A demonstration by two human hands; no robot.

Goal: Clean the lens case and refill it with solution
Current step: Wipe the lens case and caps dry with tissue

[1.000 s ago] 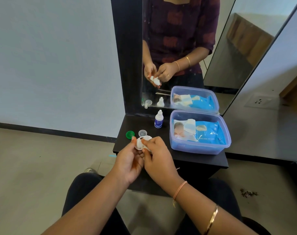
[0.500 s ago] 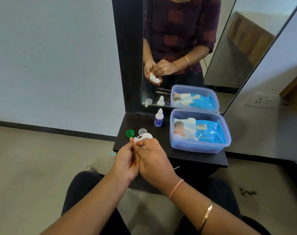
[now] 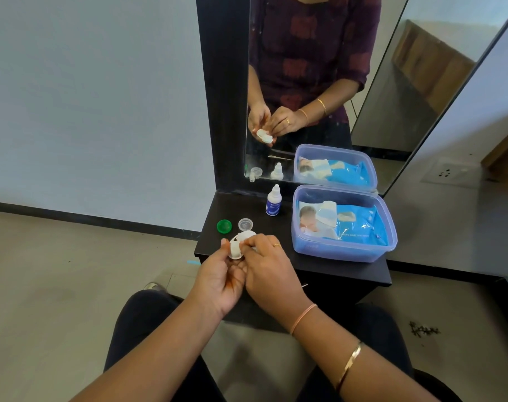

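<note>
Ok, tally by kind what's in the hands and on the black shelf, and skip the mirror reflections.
lens case: 1
caps: 2, green cap and clear cap
solution bottle: 1
plastic box: 1
wipes pack: 1
total: 6

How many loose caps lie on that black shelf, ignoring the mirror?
2. A green cap lies near the left edge of the shelf; a clear cap sits just right of it. The left hand and right hand, holding the lens case, might hide another.

both hands (image 3: 218, 281) (image 3: 271, 274) hold white lens case (image 3: 237, 244) over black shelf (image 3: 342, 266); green cap (image 3: 224, 226), solution bottle (image 3: 273, 200) behind.
</note>
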